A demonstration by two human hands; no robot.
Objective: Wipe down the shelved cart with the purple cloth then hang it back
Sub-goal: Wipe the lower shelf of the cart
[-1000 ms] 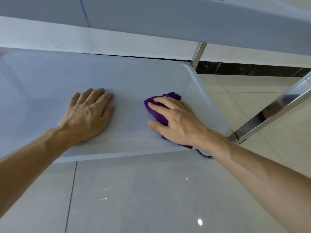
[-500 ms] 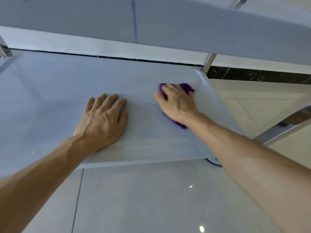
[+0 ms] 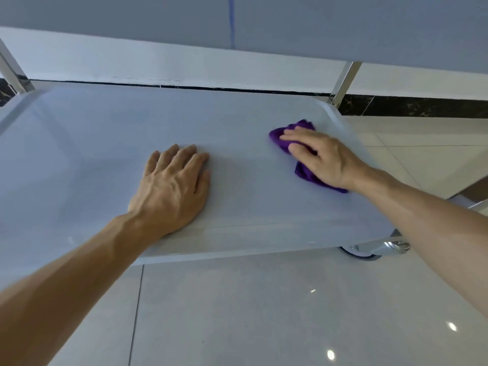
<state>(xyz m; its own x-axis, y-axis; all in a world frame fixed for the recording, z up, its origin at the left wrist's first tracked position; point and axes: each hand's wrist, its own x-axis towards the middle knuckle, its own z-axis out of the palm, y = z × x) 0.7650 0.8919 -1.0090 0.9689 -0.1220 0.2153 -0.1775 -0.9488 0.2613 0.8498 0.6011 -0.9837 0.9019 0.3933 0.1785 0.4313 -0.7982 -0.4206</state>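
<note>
Glossy tiled floor lies beneath the white lower cart shelf (image 3: 105, 143), where the flat, open left hand (image 3: 171, 188) steadies at centre frame while the right hand (image 3: 324, 159) presses the crumpled purple cloth (image 3: 303, 128), fingers curled over it, at right of frame.

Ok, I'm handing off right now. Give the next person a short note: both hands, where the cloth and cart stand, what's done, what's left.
Left hand: flat, fingers straight, pressing on the lower shelf near its front edge, holding nothing.
Right hand: fingers curled on the bunched purple cloth, pressing it onto the same shelf near the right rear corner.
Cart: upper shelf overhead, a caster showing under the front right corner.
Done: wiping of the lower shelf is under way; how much is covered cannot be told.
Left: finish the shelf and the rest of the cart, then hang the cloth back; its hanging spot is not in view.
</note>
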